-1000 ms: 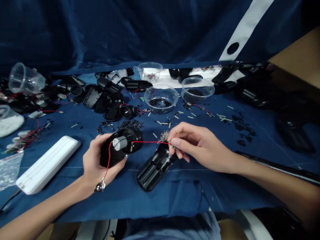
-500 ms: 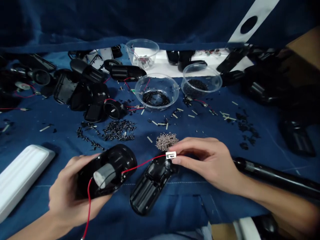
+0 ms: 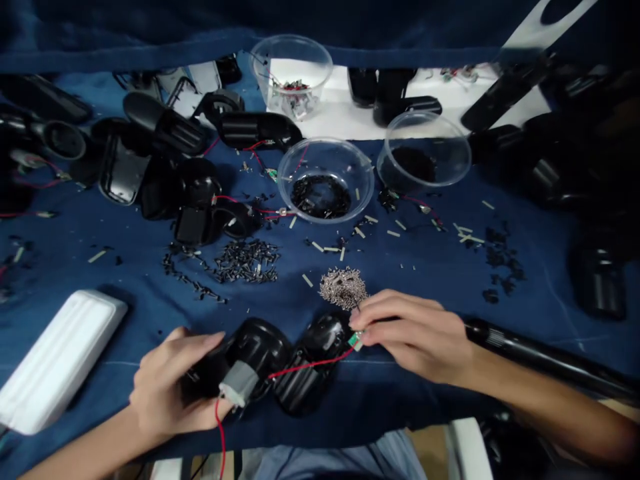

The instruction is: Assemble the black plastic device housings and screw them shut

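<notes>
My left hand is wrapped round a black plastic housing with a grey motor set in it. A red wire runs from the motor to a small green board, pinched in the fingertips of my right hand. A second red wire hangs down from the motor. Right beside the held housing lies another black shell half on the blue cloth, partly under the wire.
A pile of small silver screws lies just beyond my right hand, a pile of black screws further left. Clear bowls stand behind. Black housings crowd the left and right; a white block at left, a black tube at right.
Both hands have drawn closer to me and together; the held housing now sits against the loose shell half, and the board in my right fingers has come down to that shell's end.
</notes>
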The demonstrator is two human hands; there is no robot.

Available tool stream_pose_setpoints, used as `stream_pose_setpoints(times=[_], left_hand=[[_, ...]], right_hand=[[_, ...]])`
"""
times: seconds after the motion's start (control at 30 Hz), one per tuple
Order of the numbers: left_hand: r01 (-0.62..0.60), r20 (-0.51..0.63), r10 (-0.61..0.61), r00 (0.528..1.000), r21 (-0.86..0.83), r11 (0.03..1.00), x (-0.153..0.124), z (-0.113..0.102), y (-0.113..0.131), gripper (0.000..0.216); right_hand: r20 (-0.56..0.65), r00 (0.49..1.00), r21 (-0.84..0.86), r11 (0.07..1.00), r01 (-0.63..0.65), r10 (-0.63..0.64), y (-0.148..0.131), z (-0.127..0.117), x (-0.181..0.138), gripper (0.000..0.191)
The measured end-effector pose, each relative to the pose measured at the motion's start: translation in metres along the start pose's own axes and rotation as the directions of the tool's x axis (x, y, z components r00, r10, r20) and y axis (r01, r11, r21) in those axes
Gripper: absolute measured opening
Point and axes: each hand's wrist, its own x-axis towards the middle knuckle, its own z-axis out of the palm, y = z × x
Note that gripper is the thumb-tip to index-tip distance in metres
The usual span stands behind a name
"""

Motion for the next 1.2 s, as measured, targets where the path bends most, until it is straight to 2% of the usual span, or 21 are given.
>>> stream_pose_setpoints(times=[0.07, 0.13, 0.2, 0.3, 0.4, 0.53, 0.57, 0.63, 0.7, 0.73, 0.87, 0.93, 1.07, 1.13, 1.2], left_hand=[[-0.108, -0.046, 0.110, 0.993, 0.038, 0.993, 0.003, 0.001, 0.001, 0.068], [-0.134, -0.045, 0.143, 0.989, 0.161, 0.978, 0.006, 0.001, 0.001, 0.054], [-0.173, -0.063, 0.198, 0.978, 0.285, 0.943, 0.009, 0.000, 0.000, 0.052], [-0.178, 0.077, 0.161, 0.984, 0.347, 0.921, 0.010, -0.006, 0.000, 0.051], [-0.157, 0.248, 0.063, 0.967, 0.380, 0.912, 0.006, -0.021, 0.004, 0.050], [-0.175, 0.474, -0.027, 0.880, 0.377, 0.909, 0.011, -0.056, 0.027, 0.068], [-0.185, 0.496, -0.012, 0.868, 0.346, 0.920, 0.016, -0.063, 0.035, 0.071], [-0.194, 0.468, 0.064, 0.881, 0.236, 0.952, 0.030, -0.066, 0.051, 0.063], [-0.261, 0.313, 0.229, 0.922, 0.063, 0.963, 0.043, -0.053, 0.065, 0.037], [-0.273, 0.243, 0.267, 0.933, -0.009, 0.962, 0.047, -0.041, 0.071, 0.026], [-0.234, 0.175, 0.254, 0.951, -0.125, 0.964, 0.047, 0.016, 0.079, 0.007], [-0.234, 0.159, 0.252, 0.954, -0.125, 0.964, 0.042, 0.035, 0.077, 0.005], [-0.231, 0.112, 0.251, 0.962, -0.161, 0.959, 0.034, 0.049, 0.073, 0.006], [-0.214, 0.085, 0.232, 0.969, -0.180, 0.960, 0.033, 0.049, 0.074, 0.005], [-0.191, 0.067, 0.206, 0.976, -0.181, 0.965, 0.032, 0.049, 0.076, 0.006]], right_hand=[[0.016, 0.999, -0.076, 0.997, 0.033, -0.032, -0.003, -0.001, 0.001, 0.029], [0.014, 0.997, -0.145, 0.986, 0.083, -0.081, -0.007, 0.000, 0.001, 0.030], [-0.036, 0.991, -0.164, 0.979, 0.123, -0.130, -0.012, 0.003, 0.000, 0.028], [-0.092, 0.990, -0.121, 0.988, 0.098, -0.109, -0.018, 0.006, 0.000, 0.025], [-0.019, 0.996, -0.090, 0.992, 0.084, -0.086, -0.023, 0.008, 0.002, 0.023], [0.126, 0.985, -0.069, 0.990, 0.125, -0.116, -0.030, 0.011, 0.014, 0.013], [0.136, 0.984, -0.059, 0.990, 0.127, -0.118, -0.030, 0.012, 0.018, 0.012], [0.121, 0.988, -0.029, 0.995, 0.097, -0.093, -0.031, 0.016, 0.024, 0.011], [0.060, 0.998, 0.029, 0.999, 0.028, -0.030, -0.031, 0.021, 0.027, 0.008], [0.019, 1.000, 0.066, 0.998, -0.012, 0.011, -0.030, 0.024, 0.026, 0.008], [-0.090, 0.984, 0.216, 0.968, -0.128, 0.151, -0.026, 0.037, 0.013, 0.007], [-0.104, 0.978, 0.246, 0.957, -0.152, 0.182, -0.021, 0.041, 0.005, 0.006], [-0.090, 0.976, 0.220, 0.960, -0.174, 0.197, -0.010, 0.043, -0.004, 0.008], [-0.081, 0.987, 0.122, 0.984, -0.131, 0.142, -0.008, 0.042, -0.006, 0.010], [-0.088, 0.996, -0.007, 0.999, -0.032, 0.031, -0.010, 0.040, -0.007, 0.011]])
